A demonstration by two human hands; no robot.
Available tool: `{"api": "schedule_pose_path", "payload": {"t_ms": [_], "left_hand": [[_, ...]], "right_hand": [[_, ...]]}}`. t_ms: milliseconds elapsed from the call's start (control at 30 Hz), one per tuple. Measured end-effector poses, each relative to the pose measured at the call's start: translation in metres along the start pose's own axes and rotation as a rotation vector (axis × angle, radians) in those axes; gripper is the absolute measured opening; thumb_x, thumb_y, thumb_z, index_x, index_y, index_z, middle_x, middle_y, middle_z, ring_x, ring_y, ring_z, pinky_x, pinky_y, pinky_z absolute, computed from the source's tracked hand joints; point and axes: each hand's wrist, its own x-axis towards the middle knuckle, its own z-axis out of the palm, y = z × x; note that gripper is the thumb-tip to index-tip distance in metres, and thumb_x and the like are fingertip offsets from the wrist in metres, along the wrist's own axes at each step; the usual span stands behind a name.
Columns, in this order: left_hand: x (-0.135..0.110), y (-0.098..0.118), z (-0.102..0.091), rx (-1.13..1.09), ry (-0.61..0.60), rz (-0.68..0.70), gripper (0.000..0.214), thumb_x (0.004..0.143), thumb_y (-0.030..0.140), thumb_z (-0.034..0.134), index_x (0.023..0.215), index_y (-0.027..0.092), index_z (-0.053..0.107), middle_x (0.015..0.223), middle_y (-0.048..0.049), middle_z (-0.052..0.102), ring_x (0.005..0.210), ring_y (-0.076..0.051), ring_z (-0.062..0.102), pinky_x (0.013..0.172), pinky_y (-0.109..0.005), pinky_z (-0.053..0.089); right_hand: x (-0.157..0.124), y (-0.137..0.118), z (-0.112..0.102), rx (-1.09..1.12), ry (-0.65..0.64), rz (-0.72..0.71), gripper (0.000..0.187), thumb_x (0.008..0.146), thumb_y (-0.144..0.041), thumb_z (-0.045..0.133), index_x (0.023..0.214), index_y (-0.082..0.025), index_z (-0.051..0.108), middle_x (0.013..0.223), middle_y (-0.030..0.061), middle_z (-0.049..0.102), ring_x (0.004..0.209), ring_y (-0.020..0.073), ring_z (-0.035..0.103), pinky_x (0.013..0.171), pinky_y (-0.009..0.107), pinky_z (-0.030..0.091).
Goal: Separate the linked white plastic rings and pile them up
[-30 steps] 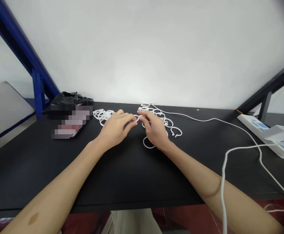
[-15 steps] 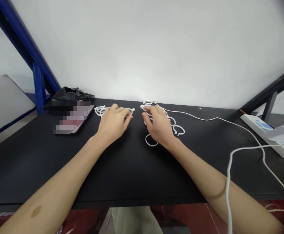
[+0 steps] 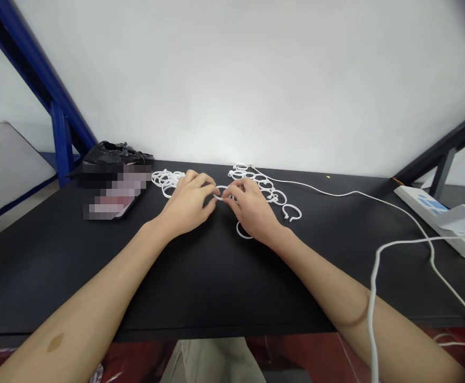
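Between my two hands is a white plastic ring, seen low over the black table. My left hand pinches its left side with thumb and fingertips. On its right side, the fingers of my right hand are closed. Left of my left hand lies a pile of similar white rings, partly covered by that hand. More white rings are spread behind and right of my right hand; one at the right edge shows a gap with small knobbed ends. A single ring is partly hidden under my right wrist.
A phone-like flat object, partly pixelated, lies at the left with a black plastic bag behind it. A white cable crosses the table's right side, near a white and blue box. A white wall stands behind.
My right hand has moved slightly left, its fingers now at the ring between the hands. My left hand's ring has shifted right of its fingertips, and more of the left pile shows.
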Motion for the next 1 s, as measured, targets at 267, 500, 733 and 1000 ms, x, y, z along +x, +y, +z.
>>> {"api": "schedule_pose_path", "payload": {"t_ms": [267, 500, 733, 1000], "left_hand": [[-0.001, -0.004, 0.000, -0.130, 0.020, 0.066, 0.026, 0.096, 0.023, 0.044, 0.101, 0.023, 0.069, 0.106, -0.0047, 0.069, 0.093, -0.024, 0.047, 0.085, -0.040, 0.047], [0.000, -0.007, 0.001, -0.185, 0.055, 0.076, 0.026, 0.097, 0.022, 0.044, 0.101, 0.025, 0.070, 0.105, -0.0009, 0.074, 0.092, -0.023, 0.048, 0.081, -0.037, 0.049], [0.000, 0.005, -0.002, -0.187, -0.004, 0.036, 0.019, 0.091, 0.030, 0.057, 0.107, 0.021, 0.066, 0.106, -0.0036, 0.071, 0.098, -0.023, 0.050, 0.086, -0.039, 0.048], [0.001, 0.002, 0.004, -0.183, -0.016, 0.021, 0.019, 0.097, 0.029, 0.050, 0.096, 0.019, 0.066, 0.090, -0.0039, 0.069, 0.085, -0.021, 0.048, 0.077, -0.035, 0.045]], "right_hand": [[0.000, 0.002, 0.003, 0.341, 0.105, 0.177, 0.028, 0.092, -0.020, 0.047, 0.119, -0.018, 0.055, 0.118, 0.0118, 0.061, 0.092, 0.0181, 0.062, 0.087, 0.038, 0.050], [0.003, 0.009, 0.001, 0.451, 0.108, 0.261, 0.026, 0.092, -0.022, 0.047, 0.112, -0.017, 0.063, 0.100, 0.0070, 0.069, 0.082, 0.0156, 0.063, 0.080, 0.034, 0.051], [0.004, 0.009, 0.002, 0.395, 0.164, 0.191, 0.016, 0.091, -0.022, 0.054, 0.099, -0.020, 0.067, 0.093, 0.0045, 0.066, 0.077, 0.0148, 0.060, 0.074, 0.032, 0.050], [0.002, 0.004, 0.006, 0.304, 0.187, 0.089, 0.020, 0.092, -0.018, 0.052, 0.107, -0.018, 0.065, 0.098, 0.0071, 0.066, 0.083, 0.0167, 0.062, 0.078, 0.033, 0.051]]}}
